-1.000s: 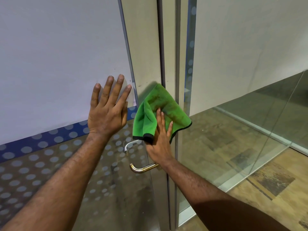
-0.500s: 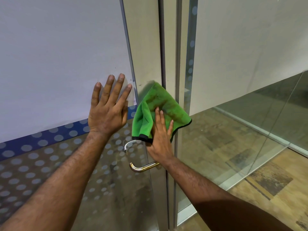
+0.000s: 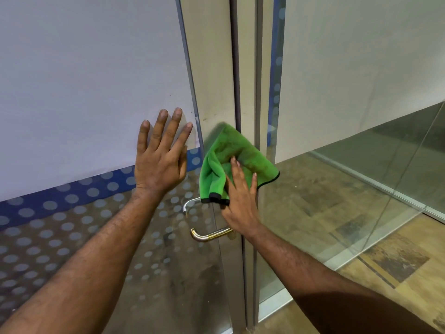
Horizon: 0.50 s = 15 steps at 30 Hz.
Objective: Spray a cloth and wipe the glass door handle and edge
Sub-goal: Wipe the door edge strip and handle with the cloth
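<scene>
green cloth sits just above the door handle, flat against the glass door at its edge. right hand presses it there with straight fingers, not clenched; thumb hidden behind the cloth fold, heel of hand over the handle's right end. left hand up and left of the handle, palm flat on the glass, fingers spread, gripping nothing. wood-look floor right of the handle

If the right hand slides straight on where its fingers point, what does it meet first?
The green cloth under its fingers; above that, the door edge looks free, though depth is unclear.
</scene>
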Available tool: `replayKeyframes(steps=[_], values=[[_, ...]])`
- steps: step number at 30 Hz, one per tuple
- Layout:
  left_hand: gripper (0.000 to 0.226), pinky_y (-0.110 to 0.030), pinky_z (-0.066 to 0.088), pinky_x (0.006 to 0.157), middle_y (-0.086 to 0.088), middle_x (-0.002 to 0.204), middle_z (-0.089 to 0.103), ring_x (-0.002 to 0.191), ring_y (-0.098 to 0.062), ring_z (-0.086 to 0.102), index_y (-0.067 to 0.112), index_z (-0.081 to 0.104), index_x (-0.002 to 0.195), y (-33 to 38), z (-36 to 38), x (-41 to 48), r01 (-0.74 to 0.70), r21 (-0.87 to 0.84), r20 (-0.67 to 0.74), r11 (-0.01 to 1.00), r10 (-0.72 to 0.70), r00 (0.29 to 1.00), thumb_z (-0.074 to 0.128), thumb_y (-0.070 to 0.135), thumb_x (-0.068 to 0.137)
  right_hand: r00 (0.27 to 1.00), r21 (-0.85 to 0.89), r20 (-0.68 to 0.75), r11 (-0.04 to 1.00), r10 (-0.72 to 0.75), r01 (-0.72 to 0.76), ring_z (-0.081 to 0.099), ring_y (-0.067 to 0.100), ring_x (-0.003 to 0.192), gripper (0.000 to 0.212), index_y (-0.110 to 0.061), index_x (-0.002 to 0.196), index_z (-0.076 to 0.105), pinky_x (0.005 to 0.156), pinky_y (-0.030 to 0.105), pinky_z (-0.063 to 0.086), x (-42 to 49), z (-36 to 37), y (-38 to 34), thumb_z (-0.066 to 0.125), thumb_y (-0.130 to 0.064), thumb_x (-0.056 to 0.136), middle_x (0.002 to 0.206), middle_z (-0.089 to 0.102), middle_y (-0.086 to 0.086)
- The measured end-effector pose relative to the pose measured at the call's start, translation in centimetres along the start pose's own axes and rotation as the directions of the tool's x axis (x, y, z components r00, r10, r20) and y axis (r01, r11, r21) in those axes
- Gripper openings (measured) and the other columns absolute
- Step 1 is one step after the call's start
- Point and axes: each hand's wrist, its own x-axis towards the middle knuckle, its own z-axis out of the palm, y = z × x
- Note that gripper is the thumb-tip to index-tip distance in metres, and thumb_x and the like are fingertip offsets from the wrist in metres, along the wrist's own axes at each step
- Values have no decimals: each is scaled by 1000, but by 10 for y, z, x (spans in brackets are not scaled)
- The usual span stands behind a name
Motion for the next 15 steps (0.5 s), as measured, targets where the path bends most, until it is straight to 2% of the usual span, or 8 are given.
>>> replayKeyframes(steps=[2,3,6,8,12,15], values=[[58,-53,13,120,-10,162,25,151,-31,18,19,33,154,3,2,-12,8,-2,14,1000,-8,1000,46,26,98,1000,28,-19,999,-19,20,-5,18,153,72,-27,156,6,119,56,-9,11,-3,-8,34,-51,94,166,-3,5],[58,-52,11,120,-11,162,25,151,-31,17,19,33,155,4,3,-18,6,-1,22,1000,-6,1000,46,26,98,999,15,-12,999,-39,39,-6,18,153,75,-28,156,4,119,56,-9,12,-3,-9,41,-46,93,166,-3,5],[58,-49,5,121,-11,163,24,151,-27,11,20,30,155,5,6,-31,2,12,40,1000,-3,999,43,27,99,983,-76,107,984,-150,159,-7,17,152,94,-30,156,13,119,60,-2,-2,2,2,58,-24,74,166,-5,2],[59,-48,2,122,-10,163,22,152,-26,5,20,29,156,6,8,-37,7,26,47,1000,-9,999,43,27,98,968,-131,186,973,-167,192,-7,14,152,100,-32,155,17,119,60,1,-19,7,14,58,-23,65,165,-6,-2],[64,-47,-3,122,-8,164,16,153,-24,-5,20,26,157,8,11,-46,1,43,73,999,-4,997,44,27,97,992,-151,123,988,-15,33,-1,16,152,104,-28,155,16,118,62,0,-25,9,24,59,-18,62,165,-6,0],[64,-47,-5,122,-8,164,16,153,-24,-6,20,25,157,9,12,-48,6,66,70,998,-10,998,44,26,96,999,-51,51,999,-4,7,-5,18,153,103,-25,156,12,118,59,-6,-11,9,8,57,-14,64,165,-8,2]])
